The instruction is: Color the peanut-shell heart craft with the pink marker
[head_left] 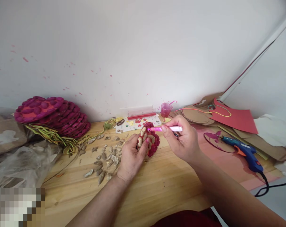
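Note:
My left hand (pixel 133 154) is closed around a round craft piece ringed with peanut shells (pixel 153 145). Some of its shells are deep magenta, while those beside my thumb are bare tan. Between the fingers of my right hand (pixel 182 138) is a slim paintbrush (pixel 173 129), white at the back and smeared pink toward the front. The brush's tip meets the shells at the piece's upper edge. Loose peanut shells (pixel 104 156) lie scattered on the table left of my left hand. My fingers hide part of the piece.
Magenta shell-covered discs (pixel 55 115) are stacked at left, beside plastic bags (pixel 22 164). Behind my hands stand a pink paint cup (pixel 166 109) and a white sheet with paper stars (pixel 154 119). A blue glue gun (pixel 249 156), its cord and cardboard pieces (pixel 195 115) lie at right.

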A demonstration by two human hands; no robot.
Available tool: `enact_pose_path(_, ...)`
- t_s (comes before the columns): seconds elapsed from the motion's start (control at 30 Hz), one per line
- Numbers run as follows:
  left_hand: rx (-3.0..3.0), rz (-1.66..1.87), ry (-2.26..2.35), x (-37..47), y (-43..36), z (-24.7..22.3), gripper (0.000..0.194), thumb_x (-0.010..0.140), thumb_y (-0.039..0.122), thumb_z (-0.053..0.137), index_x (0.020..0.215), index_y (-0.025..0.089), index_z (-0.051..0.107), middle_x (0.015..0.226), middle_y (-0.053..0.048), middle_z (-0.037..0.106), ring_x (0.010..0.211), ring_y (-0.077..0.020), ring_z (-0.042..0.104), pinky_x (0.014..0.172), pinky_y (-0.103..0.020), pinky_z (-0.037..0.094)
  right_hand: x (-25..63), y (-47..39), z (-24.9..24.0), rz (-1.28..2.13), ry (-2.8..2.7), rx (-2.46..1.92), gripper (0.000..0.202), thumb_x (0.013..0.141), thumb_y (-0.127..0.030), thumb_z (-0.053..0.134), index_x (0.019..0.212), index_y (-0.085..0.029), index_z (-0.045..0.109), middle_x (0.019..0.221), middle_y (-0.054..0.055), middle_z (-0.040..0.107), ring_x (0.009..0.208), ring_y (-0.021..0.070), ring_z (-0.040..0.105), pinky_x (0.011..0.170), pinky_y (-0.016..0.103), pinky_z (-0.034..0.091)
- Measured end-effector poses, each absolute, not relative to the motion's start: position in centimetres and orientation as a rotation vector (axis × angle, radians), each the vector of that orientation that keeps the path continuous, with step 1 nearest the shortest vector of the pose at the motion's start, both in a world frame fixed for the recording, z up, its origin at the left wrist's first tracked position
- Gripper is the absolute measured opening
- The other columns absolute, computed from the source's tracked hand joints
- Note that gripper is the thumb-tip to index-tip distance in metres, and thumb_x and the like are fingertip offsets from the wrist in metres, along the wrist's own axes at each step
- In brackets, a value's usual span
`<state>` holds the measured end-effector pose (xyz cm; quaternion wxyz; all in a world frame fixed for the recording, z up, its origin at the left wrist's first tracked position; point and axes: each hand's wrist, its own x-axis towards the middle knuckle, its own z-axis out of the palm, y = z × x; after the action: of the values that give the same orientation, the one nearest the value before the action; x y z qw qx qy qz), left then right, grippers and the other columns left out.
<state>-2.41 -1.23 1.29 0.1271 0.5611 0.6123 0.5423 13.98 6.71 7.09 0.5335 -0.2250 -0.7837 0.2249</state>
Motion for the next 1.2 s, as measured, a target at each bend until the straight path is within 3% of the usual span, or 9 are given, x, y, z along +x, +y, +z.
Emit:
enact_pose_path(0.57, 1.644, 1.562, 1.790, -2.4, -1.2, 1.1, 0.028, 0.095, 0.034, 0.059, 0.071, 0.021, 0.053, 0.068, 0.003, 0.051, 0.062, -0.0138, 0.045, 0.061, -0.026, 0.037, 13.8, 7.2, 6.9, 0.817, -1.760, -0.512, 0.017, 0.098, -0.030, 0.063, 0.087, -0.024, 0.052, 0.068, -0.003, 0.059, 0.056, 0.0108, 0.053, 0.052, 0.024, 0.041)
enact_pose_path(0.83, 1.611, 1.545, 1.801, -2.5, -1.1, 1.2, 0.032, 0.094, 0.037, 0.060, 0.068, 0.022, 0.051, 0.064, 0.003, 0.048, 0.060, -0.0141, 0.044, 0.060, -0.026, 0.037, 14.2, 8.2, 6.2, 0.860, -1.721, -0.617, 0.025, 0.098, -0.043, 0.064, 0.086, -0.024, 0.052, 0.064, -0.004, 0.054, 0.056, 0.0125, 0.051, 0.051, 0.026, 0.038)
enact_pose_path(1.2, 1.641, 1.524, 1.812, -2.7, -1.2, 1.0, 0.032, 0.095, 0.039, 0.060, 0.070, 0.021, 0.054, 0.067, 0.003, 0.050, 0.064, -0.0143, 0.047, 0.063, -0.026, 0.038, 14.1, 8.2, 6.3, 0.888, -1.737, -0.569, 0.023, 0.098, -0.039, 0.063, 0.086, -0.023, 0.051, 0.067, -0.003, 0.055, 0.059, 0.0123, 0.051, 0.053, 0.026, 0.039)
